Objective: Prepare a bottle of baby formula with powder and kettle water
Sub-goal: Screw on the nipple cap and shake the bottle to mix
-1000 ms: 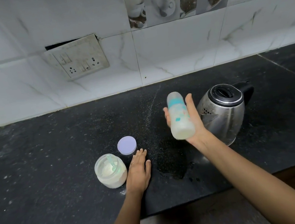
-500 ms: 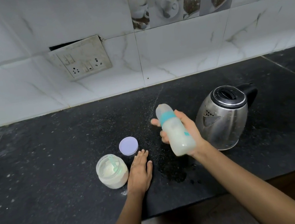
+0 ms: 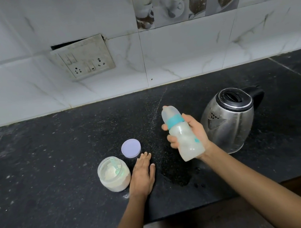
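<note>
Both forearms bare, no sleeves; thin ring (image 3: pixel 136 167) on a finger of left hand (image 3: pixel 141 176), jar-side; right hand (image 3: pixel 195 135) ringless.

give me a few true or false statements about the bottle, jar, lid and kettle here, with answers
1. The right hand holds the baby bottle above the counter. True.
2. The powder jar has its lid screwed on. False: the jar is open, and the purple lid lies on the counter behind it.
3. The left hand grips the kettle. False: it rests flat on the counter beside the jar.
4. The bottle's cap is on. True.
5. The kettle's lid is open. False: it is closed.
</note>
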The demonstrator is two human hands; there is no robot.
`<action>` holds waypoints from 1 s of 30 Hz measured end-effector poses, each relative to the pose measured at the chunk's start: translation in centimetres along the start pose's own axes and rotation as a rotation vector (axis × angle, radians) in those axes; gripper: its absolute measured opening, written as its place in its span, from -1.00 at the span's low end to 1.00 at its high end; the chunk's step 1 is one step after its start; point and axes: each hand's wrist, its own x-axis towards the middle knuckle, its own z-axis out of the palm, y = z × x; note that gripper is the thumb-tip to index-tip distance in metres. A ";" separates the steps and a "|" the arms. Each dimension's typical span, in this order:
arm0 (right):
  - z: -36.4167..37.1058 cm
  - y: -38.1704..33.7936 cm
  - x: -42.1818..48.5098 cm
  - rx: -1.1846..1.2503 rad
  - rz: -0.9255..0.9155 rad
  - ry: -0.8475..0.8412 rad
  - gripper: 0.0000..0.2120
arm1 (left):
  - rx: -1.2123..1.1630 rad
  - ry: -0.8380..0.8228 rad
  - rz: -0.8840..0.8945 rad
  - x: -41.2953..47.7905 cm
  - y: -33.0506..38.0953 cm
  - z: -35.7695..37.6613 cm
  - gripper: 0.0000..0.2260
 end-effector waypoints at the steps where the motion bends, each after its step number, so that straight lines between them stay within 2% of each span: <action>1: -0.1 0.0 0.0 0.028 -0.023 0.016 -0.45 | 0.001 0.002 0.001 0.0 0.0 0.0 -0.61; 3: -0.6 0.1 0.0 0.252 -0.081 0.082 -0.32 | 0.004 0.001 0.000 0.0 0.0 0.1 -0.61; 4: -0.8 0.1 0.0 0.316 -0.075 0.068 -0.33 | 0.004 -0.001 0.000 0.0 0.0 0.1 -0.61; 5: -0.7 0.4 -0.2 0.308 -0.052 0.029 -0.38 | 0.004 -0.002 0.004 0.0 0.0 0.2 -0.61; 7: 0.1 0.9 -0.8 0.118 -0.038 -0.024 -0.50 | 0.004 -0.001 0.008 0.0 -0.1 0.2 -0.61; 9: 0.8 0.5 -0.8 0.092 -0.062 -0.039 -0.52 | 0.005 0.003 0.005 0.2 -0.2 0.2 -0.61; 12: 0.5 -0.1 -0.2 0.464 -0.040 0.026 -0.50 | 0.007 0.004 0.001 0.0 -0.1 0.3 -0.61; 13: 0.3 -0.1 -0.1 0.471 -0.012 0.009 -0.51 | 0.004 0.005 0.004 0.0 -0.1 0.3 -0.61; 16: 0.7 0.5 -0.5 0.126 0.022 -0.036 -0.42 | -0.003 0.008 0.005 0.1 -0.2 0.3 -0.61; 17: 0.9 0.6 -0.6 0.106 0.022 -0.035 -0.34 | -0.001 0.006 0.004 0.1 -0.2 0.3 -0.61; 19: 1.2 0.5 -0.4 0.255 -0.027 0.057 -0.19 | 0.009 -0.002 0.004 0.1 -0.2 0.3 -0.61; 20: 1.2 0.4 0.1 0.325 -0.088 0.137 -0.19 | 0.011 -0.004 0.006 0.1 -0.2 0.3 -0.60; 22: 1.4 0.2 0.7 0.362 -0.168 0.329 -0.33 | 0.007 -0.002 0.008 0.0 -0.1 0.2 -0.61; 25: 1.4 0.3 0.9 0.329 -0.079 0.538 -0.57 | 0.008 0.003 0.006 0.1 -0.1 0.1 -0.61; 28: 1.7 0.4 0.5 0.247 -0.032 0.651 -0.63 | 0.009 0.003 0.011 0.0 -0.1 0.1 -0.61; 30: 2.2 0.4 0.3 0.221 -0.055 0.667 -0.68 | 0.009 0.003 0.014 0.0 -0.1 0.1 -0.61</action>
